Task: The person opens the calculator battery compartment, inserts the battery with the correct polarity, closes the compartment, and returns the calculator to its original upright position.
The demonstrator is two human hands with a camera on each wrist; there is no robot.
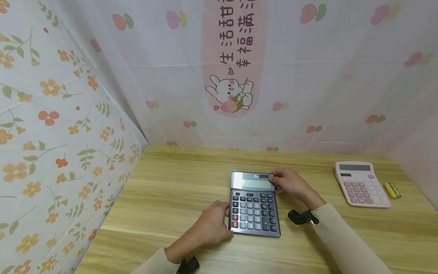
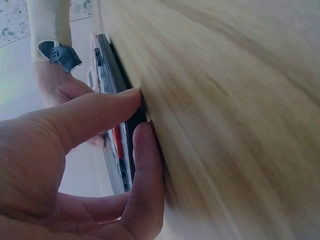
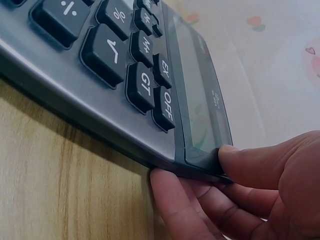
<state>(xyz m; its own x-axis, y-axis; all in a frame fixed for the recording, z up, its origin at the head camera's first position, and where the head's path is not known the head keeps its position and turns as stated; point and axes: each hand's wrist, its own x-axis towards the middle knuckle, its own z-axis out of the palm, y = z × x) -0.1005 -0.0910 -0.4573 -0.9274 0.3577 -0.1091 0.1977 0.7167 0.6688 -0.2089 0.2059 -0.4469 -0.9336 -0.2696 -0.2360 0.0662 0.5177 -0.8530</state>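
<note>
A dark grey calculator (image 1: 254, 203) with a glossy display lies face up on the wooden table. My right hand (image 1: 289, 182) pinches its upper right corner, the thumb (image 3: 250, 162) on the display frame and the fingers under the edge. In the right wrist view that corner shows close up, beside the OFF and GT keys. At the lower left side, my left hand (image 1: 213, 222) grips the edge with bent fingers. Its thumb (image 2: 107, 112) and a fingertip meet the calculator's rim right by the table surface in the left wrist view.
A pink and white calculator (image 1: 362, 184) lies at the right of the table (image 1: 171, 182). Beside it are two batteries (image 1: 392, 190), yellow and green. Patterned cloth (image 1: 164, 95) hangs behind the table and along its left. Each wrist wears a black band (image 1: 302, 217).
</note>
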